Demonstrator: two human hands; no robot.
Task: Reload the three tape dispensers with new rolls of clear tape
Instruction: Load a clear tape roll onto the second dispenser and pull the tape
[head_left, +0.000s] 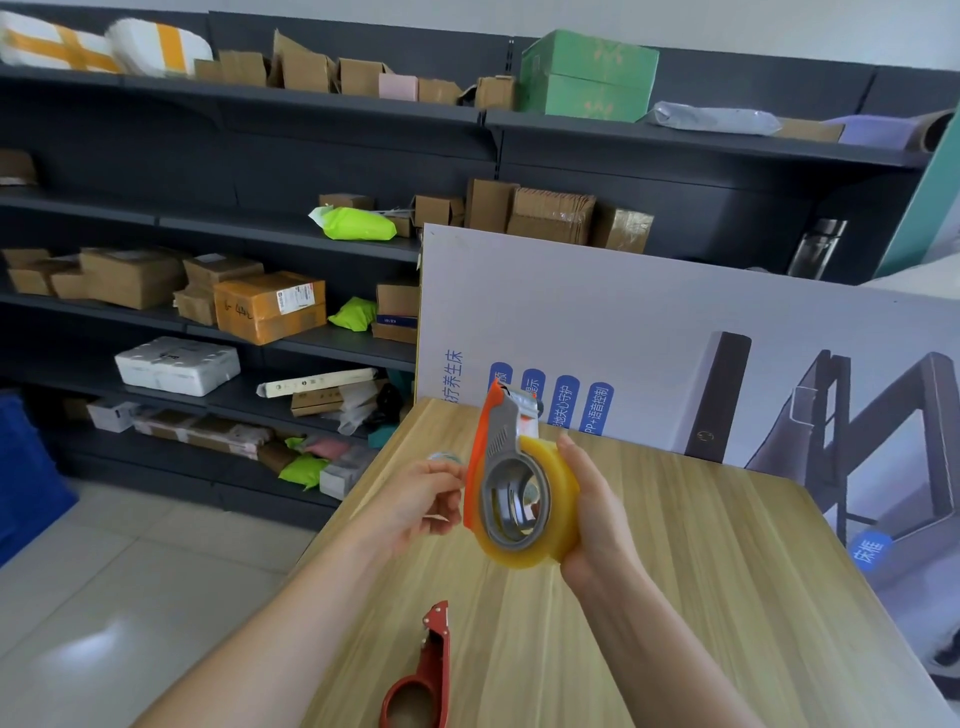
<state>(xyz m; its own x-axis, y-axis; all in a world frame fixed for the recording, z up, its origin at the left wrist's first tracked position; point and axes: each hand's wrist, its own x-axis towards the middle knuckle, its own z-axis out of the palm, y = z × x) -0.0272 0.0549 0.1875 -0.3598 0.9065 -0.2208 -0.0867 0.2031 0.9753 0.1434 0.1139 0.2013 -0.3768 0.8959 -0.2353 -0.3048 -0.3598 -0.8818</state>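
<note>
Glossy translucent yellowish tape roll (558, 499); orange-grey plastic dispenser (498, 441); matt pale wood-grain tabletop (701, 571); glossy red dispenser (426, 675).

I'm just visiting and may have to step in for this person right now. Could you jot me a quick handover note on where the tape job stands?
Right hand: holds the tape roll, which sits in the orange and grey dispenser, raised above the wooden table.
Left hand: fingers at the dispenser's orange edge; whether they pinch the tape end is unclear.
Red dispenser: lies on the table's near edge, no roll in it.
Done: one roll seated.
Left: the red one; the third dispenser is out of sight.
</note>
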